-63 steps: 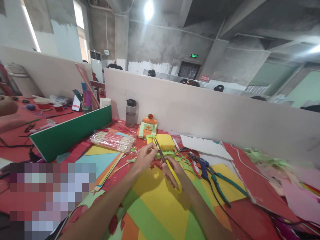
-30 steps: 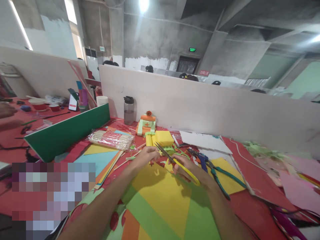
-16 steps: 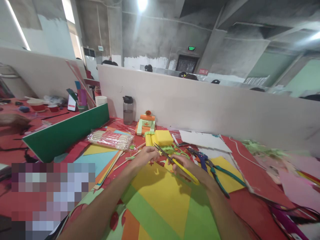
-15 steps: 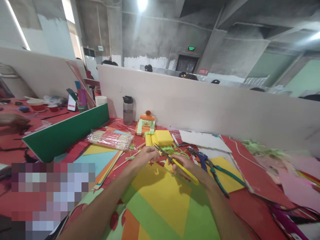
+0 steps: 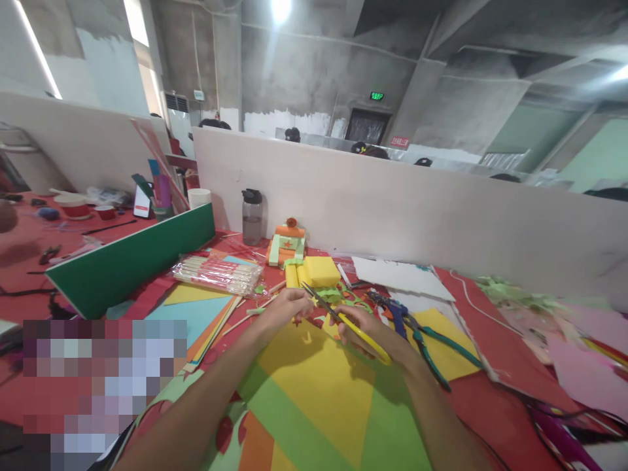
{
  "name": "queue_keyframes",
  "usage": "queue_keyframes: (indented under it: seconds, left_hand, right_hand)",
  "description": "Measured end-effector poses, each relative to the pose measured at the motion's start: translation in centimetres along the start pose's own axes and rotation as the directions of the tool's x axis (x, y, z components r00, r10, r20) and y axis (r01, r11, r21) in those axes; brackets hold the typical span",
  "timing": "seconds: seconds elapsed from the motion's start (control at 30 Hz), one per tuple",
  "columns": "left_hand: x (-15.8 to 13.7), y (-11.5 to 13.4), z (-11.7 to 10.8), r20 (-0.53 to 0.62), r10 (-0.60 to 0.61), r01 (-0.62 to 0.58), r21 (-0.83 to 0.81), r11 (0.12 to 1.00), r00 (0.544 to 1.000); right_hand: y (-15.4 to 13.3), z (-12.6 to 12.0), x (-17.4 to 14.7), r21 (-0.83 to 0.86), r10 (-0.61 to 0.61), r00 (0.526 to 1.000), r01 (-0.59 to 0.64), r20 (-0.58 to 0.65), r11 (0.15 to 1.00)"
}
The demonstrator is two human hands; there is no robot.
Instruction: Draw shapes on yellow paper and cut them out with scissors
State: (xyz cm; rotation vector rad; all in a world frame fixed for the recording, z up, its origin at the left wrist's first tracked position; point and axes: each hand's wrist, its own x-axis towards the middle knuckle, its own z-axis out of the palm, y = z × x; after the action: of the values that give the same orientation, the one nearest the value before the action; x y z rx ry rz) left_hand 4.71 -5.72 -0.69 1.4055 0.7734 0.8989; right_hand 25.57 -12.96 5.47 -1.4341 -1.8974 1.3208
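Showing nearest a yellow sheet (image 5: 318, 386) on the surface (image 5: 483, 412). Holding yellow-handled scissors (image 5: 362, 337) in the right grip (image 5: 356, 320), swung further right than two seconds ago, suggesting a pause between cuts; apparently pinching a small yellow piece (image 5: 313, 301) in the left grip (image 5: 288, 306), beside the blades (image 5: 321, 301). Showing beyond: yellow block (image 5: 322, 270).

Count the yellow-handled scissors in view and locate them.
1 pair: the yellow-handled scissors are in the right hand, blade tips near the left hand. More could be hidden under the green paper scraps.
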Motion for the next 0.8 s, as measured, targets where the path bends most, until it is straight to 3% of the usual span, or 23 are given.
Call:
queue_keyframes:
  seconds: [0.3, 0.43, 0.53, 0.6, 0.73, 0.8]
  left_hand:
    - [0.1, -0.1, -0.1, 0.001, 0.018, -0.018, 0.003, 1.0, 1.0]
    - [-0.1, 0.3, -0.1, 0.004, 0.008, -0.008, -0.009, 1.0, 1.0]
    - [-0.5, 1.1, 0.0, -0.019, 0.016, -0.017, -0.022, 1.0, 1.0]
    - [-0.8, 1.5, 0.1, -0.045, 0.029, -0.031, -0.042, 0.999, 0.999]
    - [-0.8, 1.8, -0.3, -0.091, 0.036, -0.04, -0.046, 0.998, 0.995]
    - [-0.7, 1.7, -0.7, -0.104, 0.07, -0.061, 0.09, 0.994, 0.992]
  right_hand:
    - [0.9, -0.2, 0.4, 0.014, -0.051, 0.998, 0.052, -0.049, 0.999]
    - [2.0, -0.6, 0.9, 0.022, -0.078, 0.979, 0.084, -0.19, 0.996]
    - [2.8, -1.5, 1.0, -0.132, -0.157, 0.935, 0.12, -0.318, 0.984]
    - [3.4, -2.4, 0.9, -0.318, -0.185, 0.919, 0.07, -0.347, 0.945]
    - [4.2, -3.8, 0.2, -0.558, -0.095, 0.952, -0.088, -0.291, 0.825]
    - [4.4, -4.1, -0.2, -0.626, -0.037, 0.962, -0.147, -0.271, 0.766]
